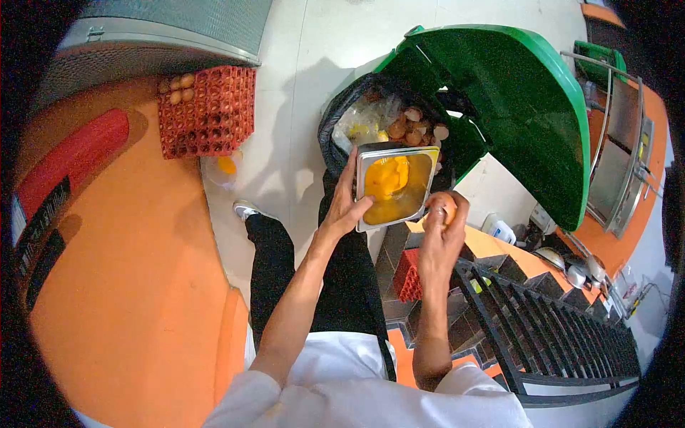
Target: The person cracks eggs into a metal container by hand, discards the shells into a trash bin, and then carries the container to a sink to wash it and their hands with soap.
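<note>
My left hand (347,207) grips the left side of a square metal pan (421,207), thumb over the rim. Yellow-orange egg yolks and liquid egg (386,178) lie inside the pan. At the pan's lower right corner, my right hand (447,227) is closed around a brown egg (444,207), fingers wrapped over it. Just beyond the pan stands a bin lined with a black bag (332,121), holding broken eggshells (414,132) and clear plastic.
The bin's green lid (510,107) hangs open to the right. Stacked red egg trays (214,114), a few eggs on top, stand at the orange counter's (128,264) edge. A black railing (556,321) and steps are lower right.
</note>
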`<action>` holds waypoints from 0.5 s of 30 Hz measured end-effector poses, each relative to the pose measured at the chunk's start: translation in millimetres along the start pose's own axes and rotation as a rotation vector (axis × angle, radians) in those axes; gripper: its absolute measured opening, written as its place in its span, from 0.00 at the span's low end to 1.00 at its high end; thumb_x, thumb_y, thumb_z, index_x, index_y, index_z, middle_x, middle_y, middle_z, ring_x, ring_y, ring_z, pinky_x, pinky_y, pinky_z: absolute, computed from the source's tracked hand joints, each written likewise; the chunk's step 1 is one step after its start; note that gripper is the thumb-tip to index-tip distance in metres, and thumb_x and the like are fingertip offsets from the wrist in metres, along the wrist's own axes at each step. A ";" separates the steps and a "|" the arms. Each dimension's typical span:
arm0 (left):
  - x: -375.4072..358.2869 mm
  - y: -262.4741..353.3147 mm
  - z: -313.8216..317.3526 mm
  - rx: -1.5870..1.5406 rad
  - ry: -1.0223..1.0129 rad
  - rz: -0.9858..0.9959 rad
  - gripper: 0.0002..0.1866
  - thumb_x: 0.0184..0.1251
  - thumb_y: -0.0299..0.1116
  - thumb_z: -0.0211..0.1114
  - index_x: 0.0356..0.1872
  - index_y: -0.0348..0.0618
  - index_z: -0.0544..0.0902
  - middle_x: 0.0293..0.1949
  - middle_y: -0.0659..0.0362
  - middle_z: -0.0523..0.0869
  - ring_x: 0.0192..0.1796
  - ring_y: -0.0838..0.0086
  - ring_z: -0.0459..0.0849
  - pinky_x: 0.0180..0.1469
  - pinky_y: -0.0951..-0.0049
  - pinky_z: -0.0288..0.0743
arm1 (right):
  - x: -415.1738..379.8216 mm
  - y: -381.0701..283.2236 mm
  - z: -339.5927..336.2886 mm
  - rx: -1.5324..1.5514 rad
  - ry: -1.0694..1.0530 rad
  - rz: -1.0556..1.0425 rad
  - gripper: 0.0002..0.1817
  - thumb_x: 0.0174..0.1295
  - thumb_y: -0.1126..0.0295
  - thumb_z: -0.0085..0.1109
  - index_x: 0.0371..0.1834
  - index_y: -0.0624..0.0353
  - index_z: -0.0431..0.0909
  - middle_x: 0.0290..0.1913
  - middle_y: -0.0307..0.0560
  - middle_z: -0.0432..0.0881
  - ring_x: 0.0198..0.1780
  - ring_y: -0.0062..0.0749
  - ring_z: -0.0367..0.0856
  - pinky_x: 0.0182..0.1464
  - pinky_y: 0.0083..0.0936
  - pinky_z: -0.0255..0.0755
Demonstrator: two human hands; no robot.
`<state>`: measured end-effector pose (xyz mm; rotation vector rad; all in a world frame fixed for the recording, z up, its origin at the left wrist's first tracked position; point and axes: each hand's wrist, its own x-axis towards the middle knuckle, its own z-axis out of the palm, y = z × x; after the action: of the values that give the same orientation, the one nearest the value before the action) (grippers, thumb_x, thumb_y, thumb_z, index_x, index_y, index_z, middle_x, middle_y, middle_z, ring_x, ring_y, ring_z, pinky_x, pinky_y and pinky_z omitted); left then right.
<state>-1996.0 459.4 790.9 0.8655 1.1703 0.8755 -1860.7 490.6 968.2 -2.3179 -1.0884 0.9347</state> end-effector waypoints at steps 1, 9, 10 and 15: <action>0.6 4.4 0.3 0.000 0.000 0.003 0.55 0.48 0.34 0.62 0.81 0.39 0.45 0.77 0.40 0.57 0.80 0.52 0.56 0.79 0.58 0.48 | 5.3 5.8 9.9 0.009 -0.025 -0.024 0.15 0.75 0.63 0.52 0.56 0.61 0.71 0.40 0.58 0.84 0.40 0.40 0.83 0.45 0.35 0.76; -2.6 11.1 -7.1 -0.085 0.022 -0.068 0.54 0.49 0.33 0.62 0.80 0.37 0.46 0.77 0.42 0.58 0.79 0.56 0.56 0.79 0.60 0.47 | 26.3 35.7 17.4 0.229 -0.186 -0.007 0.12 0.74 0.64 0.53 0.43 0.62 0.79 0.32 0.35 0.79 0.32 0.15 0.70 0.33 0.17 0.64; -0.2 16.0 -7.6 -0.121 0.020 -0.084 0.54 0.49 0.33 0.62 0.80 0.37 0.46 0.77 0.42 0.58 0.79 0.56 0.57 0.79 0.59 0.48 | 28.2 30.8 8.7 0.234 -0.183 0.013 0.12 0.73 0.64 0.54 0.41 0.62 0.80 0.31 0.34 0.78 0.31 0.14 0.69 0.32 0.16 0.62; -5.9 12.8 -13.5 -0.109 0.022 -0.046 0.55 0.49 0.35 0.61 0.81 0.38 0.44 0.77 0.42 0.59 0.79 0.54 0.56 0.79 0.59 0.47 | 65.0 61.5 1.0 0.402 -0.126 0.057 0.15 0.73 0.61 0.55 0.48 0.63 0.81 0.41 0.40 0.83 0.39 0.17 0.77 0.39 0.16 0.71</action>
<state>-2011.7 460.7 802.4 0.7396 1.1465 0.9050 -1799.5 504.4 904.5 -1.9893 -0.7947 1.2103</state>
